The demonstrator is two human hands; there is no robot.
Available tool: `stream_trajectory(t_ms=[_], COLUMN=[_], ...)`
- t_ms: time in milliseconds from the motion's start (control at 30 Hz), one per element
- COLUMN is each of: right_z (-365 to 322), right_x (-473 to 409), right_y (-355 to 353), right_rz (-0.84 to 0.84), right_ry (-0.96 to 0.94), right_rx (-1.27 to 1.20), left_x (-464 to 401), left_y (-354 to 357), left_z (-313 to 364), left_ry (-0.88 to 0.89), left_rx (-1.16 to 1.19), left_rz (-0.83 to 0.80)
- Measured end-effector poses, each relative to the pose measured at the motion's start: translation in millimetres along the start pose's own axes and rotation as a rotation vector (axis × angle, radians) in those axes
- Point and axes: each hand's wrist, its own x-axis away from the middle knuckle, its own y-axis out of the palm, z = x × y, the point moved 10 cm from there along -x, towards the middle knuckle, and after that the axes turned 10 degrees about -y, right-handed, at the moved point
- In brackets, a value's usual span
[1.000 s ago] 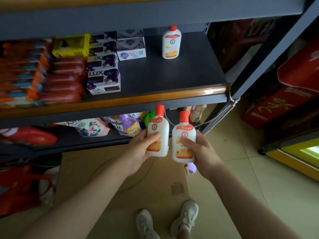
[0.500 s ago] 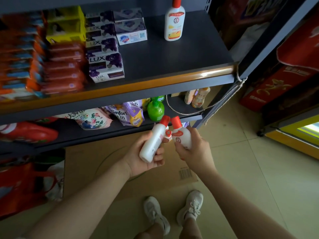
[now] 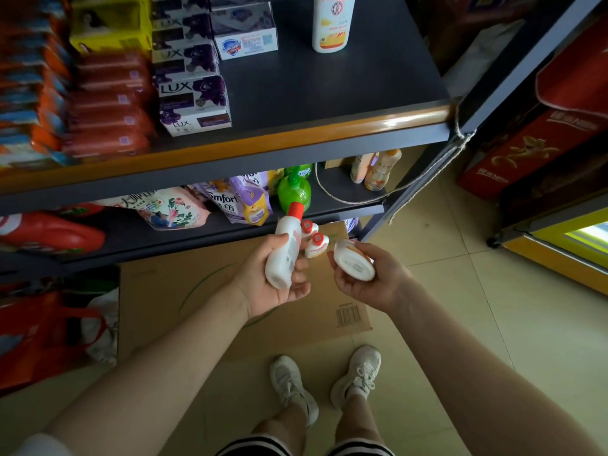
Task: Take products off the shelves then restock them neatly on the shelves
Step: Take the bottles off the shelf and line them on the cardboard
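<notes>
My left hand (image 3: 273, 284) grips a white bottle with a red cap (image 3: 283, 250), cap pointing up and away. In my right hand (image 3: 368, 284) lies a second white bottle (image 3: 353, 261), tipped so its base faces me and its cap is hidden. Between and below the two hands, two more white bottles show their red caps (image 3: 316, 241) above the cardboard sheet (image 3: 197, 284) on the floor. One matching bottle (image 3: 332, 24) stands upright at the back of the dark shelf (image 3: 329, 87), which is bare around it.
Lux soap boxes (image 3: 194, 103) and red packs (image 3: 108, 116) fill the shelf's left half. The lower shelf holds pouches (image 3: 243, 202), a green bottle (image 3: 293, 192) and peach bottles (image 3: 378, 169). Red cartons (image 3: 533, 139) stand at right. A rope (image 3: 427, 172) hangs from the shelf post.
Both hands have dropped from below the upper shelf toward the floor. The right bottle has tipped from upright to base-toward-me. The hands have drifted slightly apart, and two bottles on the cardboard came into view.
</notes>
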Motion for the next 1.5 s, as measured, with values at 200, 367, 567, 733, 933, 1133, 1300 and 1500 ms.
stream_trajectory(t_ms=[200, 367, 567, 733, 933, 1133, 1300, 1500], right_z=[-14, -29, -21, -23, -42, -32, -31, -28], right_x=[11, 9, 7, -11, -54, -113, -144, -139], right_y=[5, 4, 6, -16, -33, -37, -42, -39], right_rz=[-0.164, -0.311, -0.478, -0.274, -0.226, -0.266, -0.325, -0.466], right_ry=[-0.093, -0.134, -0.063, -0.196, -0.622, -0.937, -1.036, -1.145], right_rx=[0.058, -0.135, -0.006, 0.208, 1.036, 1.578, 1.746, 1.819], left_x=[-9, -11, -16, -23, -44, -72, -101, -127], left_y=[-13, -17, 3, 6, -11, -91, -110, -104], left_z=[2, 0, -19, -19, 1, 1, 0, 18], left_ry=[0.1, 0.1, -0.025, 0.027, 0.241, 0.345, 0.413, 0.642], left_rx=[0.102, -0.001, 0.058, -0.033, -0.143, -0.607, -1.033, -1.16], left_rz=[0.105, 0.15, -0.013, -0.109, -0.094, 0.558, 0.663, 0.679])
